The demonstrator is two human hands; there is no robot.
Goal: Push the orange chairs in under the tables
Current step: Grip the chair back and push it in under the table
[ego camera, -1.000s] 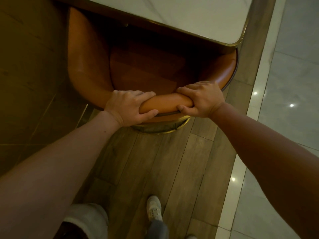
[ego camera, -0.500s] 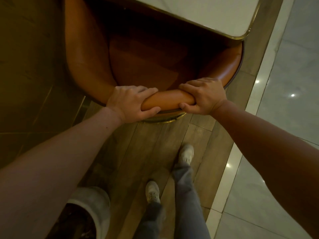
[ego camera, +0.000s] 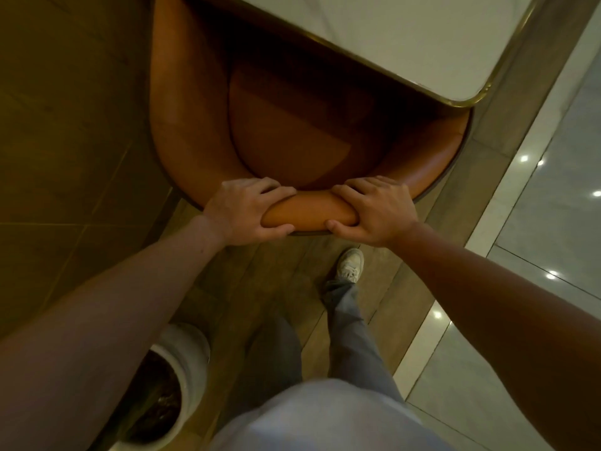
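Wooden planks (ego camera: 276, 281) cover the floor under the seating, and pale glossy tiles (ego camera: 536, 320) are seen along the right side. An orange chair (ego camera: 292, 131) is found straight ahead. Its front part is already tucked beneath the corner of a white desk (ego camera: 406, 43) edged in brass, while the curved backrest (ego camera: 309, 213) and much of the seat are left showing.

The padded top of the backrest is clamped from both sides. The left grip (ego camera: 244, 209) is wrapped over it with fingers on the inner face and thumb under the outer edge. The right grip (ego camera: 380, 211) is closed round it in the same way just beside, and a short stretch of padding is left bare between them. A white plant pot (ego camera: 192, 349) is stood on the floor near the left arm, and one pale shoe (ego camera: 349, 265) is planted just behind the chair.

The step in hand is judged to be the push itself, well advanced but probably not finished. It is best done with equal force through both arms, aimed squarely at the desk, so that the chair is not swung sideways. The right side of the chair lies close under the brass corner, so that side should be watched for rubbing. Whether the sides clear the underside of the desk cannot be told. Force is better sent forward than downward, so that the base is slid and not tipped. The push should be eased off once the backrest is brought near the desk edge.
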